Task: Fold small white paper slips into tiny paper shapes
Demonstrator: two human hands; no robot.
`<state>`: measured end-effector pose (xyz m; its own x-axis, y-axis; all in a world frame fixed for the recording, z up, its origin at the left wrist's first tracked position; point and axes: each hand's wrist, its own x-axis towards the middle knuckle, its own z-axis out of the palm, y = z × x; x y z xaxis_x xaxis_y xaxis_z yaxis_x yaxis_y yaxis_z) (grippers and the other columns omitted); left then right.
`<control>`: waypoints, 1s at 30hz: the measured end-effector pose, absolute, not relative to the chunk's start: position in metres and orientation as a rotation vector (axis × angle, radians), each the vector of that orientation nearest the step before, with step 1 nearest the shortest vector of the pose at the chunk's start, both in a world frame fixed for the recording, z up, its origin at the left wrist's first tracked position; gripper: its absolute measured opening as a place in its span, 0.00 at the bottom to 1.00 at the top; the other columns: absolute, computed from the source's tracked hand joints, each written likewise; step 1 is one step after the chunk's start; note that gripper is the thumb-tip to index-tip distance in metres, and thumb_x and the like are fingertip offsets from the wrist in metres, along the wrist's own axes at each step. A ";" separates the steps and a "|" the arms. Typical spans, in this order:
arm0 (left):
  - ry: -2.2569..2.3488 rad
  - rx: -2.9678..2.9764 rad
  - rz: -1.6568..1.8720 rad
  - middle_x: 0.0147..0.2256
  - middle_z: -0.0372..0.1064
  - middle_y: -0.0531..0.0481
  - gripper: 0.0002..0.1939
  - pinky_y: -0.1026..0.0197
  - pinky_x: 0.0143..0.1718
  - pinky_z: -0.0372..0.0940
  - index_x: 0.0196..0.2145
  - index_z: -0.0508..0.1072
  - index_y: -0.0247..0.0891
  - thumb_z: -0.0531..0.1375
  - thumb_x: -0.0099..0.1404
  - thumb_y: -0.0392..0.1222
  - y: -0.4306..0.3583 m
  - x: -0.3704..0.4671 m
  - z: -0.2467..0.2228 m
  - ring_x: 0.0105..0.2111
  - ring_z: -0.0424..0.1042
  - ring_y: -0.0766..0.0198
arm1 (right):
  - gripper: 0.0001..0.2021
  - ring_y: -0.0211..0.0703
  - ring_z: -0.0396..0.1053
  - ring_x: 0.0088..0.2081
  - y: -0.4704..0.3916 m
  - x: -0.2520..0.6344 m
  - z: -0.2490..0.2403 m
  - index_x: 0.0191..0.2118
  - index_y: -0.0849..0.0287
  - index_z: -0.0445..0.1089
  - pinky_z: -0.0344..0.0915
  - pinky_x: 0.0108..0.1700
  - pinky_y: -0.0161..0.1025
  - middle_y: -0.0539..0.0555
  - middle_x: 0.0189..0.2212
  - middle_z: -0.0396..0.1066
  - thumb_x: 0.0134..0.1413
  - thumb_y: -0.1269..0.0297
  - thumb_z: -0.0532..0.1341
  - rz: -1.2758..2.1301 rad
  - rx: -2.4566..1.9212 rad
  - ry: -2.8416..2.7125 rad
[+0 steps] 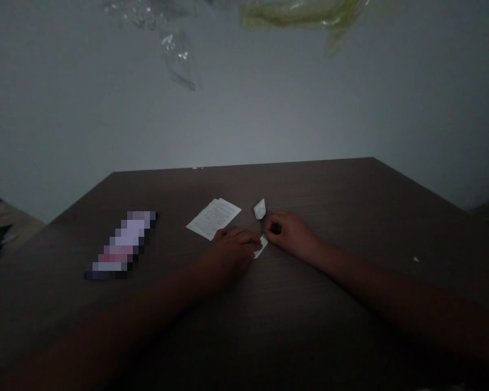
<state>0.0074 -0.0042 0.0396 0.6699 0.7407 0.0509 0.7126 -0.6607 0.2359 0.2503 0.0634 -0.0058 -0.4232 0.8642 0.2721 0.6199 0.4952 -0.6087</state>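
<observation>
A small piece of folded white paper (261,247) lies on the table between my two hands. My left hand (237,247) lies palm down, its fingers stretched out and resting over the left part of that paper. At the paper's upper right end, my right hand (287,231) has its thumb and forefinger closed in a pinch at the edge. A small folded paper shape (259,209), boat-like and white, stands just beyond my right fingertips. Beyond my left hand lie a few printed paper sheets (214,217), loosely stacked.
A phone-like item (122,244), its face blurred out, lies on the dark wooden table (236,336) at left. One white scrap (416,259) is at the right, another (198,168) at the far edge. Clear plastic (177,54) and a yellow wrapper (297,19) hang on the wall.
</observation>
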 end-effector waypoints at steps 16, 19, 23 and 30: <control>1.006 2.677 0.248 0.60 0.84 0.45 0.13 0.43 0.69 0.66 0.58 0.85 0.44 0.68 0.79 0.41 -0.004 0.002 0.033 0.63 0.81 0.48 | 0.07 0.44 0.73 0.36 0.059 0.260 -0.003 0.35 0.54 0.78 0.66 0.42 0.41 0.51 0.34 0.77 0.66 0.72 0.69 0.625 -1.023 -2.177; 0.921 2.705 0.224 0.68 0.80 0.44 0.19 0.39 0.73 0.64 0.64 0.82 0.46 0.67 0.78 0.41 -0.005 0.001 0.035 0.71 0.76 0.46 | 0.07 0.44 0.73 0.37 0.057 0.261 -0.002 0.36 0.54 0.78 0.67 0.43 0.42 0.50 0.34 0.77 0.67 0.72 0.68 0.621 -1.021 -2.173; 0.889 2.714 0.205 0.69 0.80 0.47 0.21 0.41 0.70 0.66 0.66 0.81 0.51 0.65 0.79 0.38 -0.007 0.001 0.044 0.71 0.76 0.48 | 0.07 0.45 0.75 0.38 0.055 0.262 0.001 0.37 0.54 0.78 0.68 0.44 0.42 0.51 0.35 0.78 0.68 0.72 0.68 0.612 -1.027 -2.160; 1.134 2.736 0.238 0.60 0.83 0.44 0.14 0.37 0.65 0.64 0.61 0.84 0.44 0.62 0.85 0.41 -0.010 0.004 0.045 0.63 0.80 0.45 | 0.05 0.47 0.76 0.40 0.053 0.263 0.001 0.40 0.53 0.78 0.70 0.47 0.45 0.52 0.38 0.80 0.68 0.70 0.68 0.566 -1.017 -2.187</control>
